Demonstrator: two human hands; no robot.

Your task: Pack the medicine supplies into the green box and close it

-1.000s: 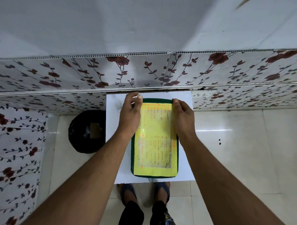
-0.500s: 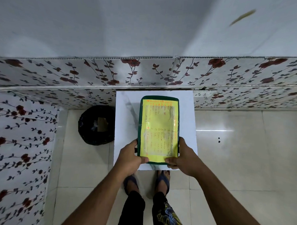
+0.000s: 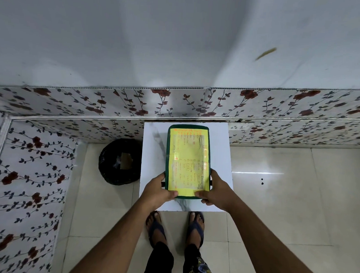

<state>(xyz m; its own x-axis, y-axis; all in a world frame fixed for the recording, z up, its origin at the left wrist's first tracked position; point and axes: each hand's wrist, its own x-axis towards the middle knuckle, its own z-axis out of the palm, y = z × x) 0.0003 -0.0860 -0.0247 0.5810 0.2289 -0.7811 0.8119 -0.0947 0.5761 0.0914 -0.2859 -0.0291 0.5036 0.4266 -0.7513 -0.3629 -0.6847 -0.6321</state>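
The green box (image 3: 189,127) lies flat on a small white table (image 3: 154,147), its lid down and covered by a yellow handwritten sheet under clear film. My left hand (image 3: 158,189) clasps the box's near left corner, thumb on the lid's edge. My right hand (image 3: 216,191) clasps the near right corner the same way. No medicine supplies show outside the box; its inside is hidden.
A black bin (image 3: 120,161) lined with a bag stands on the floor left of the table. Floral wall panels (image 3: 74,104) run behind and to the left. Pale floor tiles (image 3: 285,191) stretch to the right. My sandalled feet (image 3: 176,228) stand at the table's front edge.
My hands have slid from the box's far end down its sides to the near corners. Over the last half second they have stayed there, and the box has kept its place.
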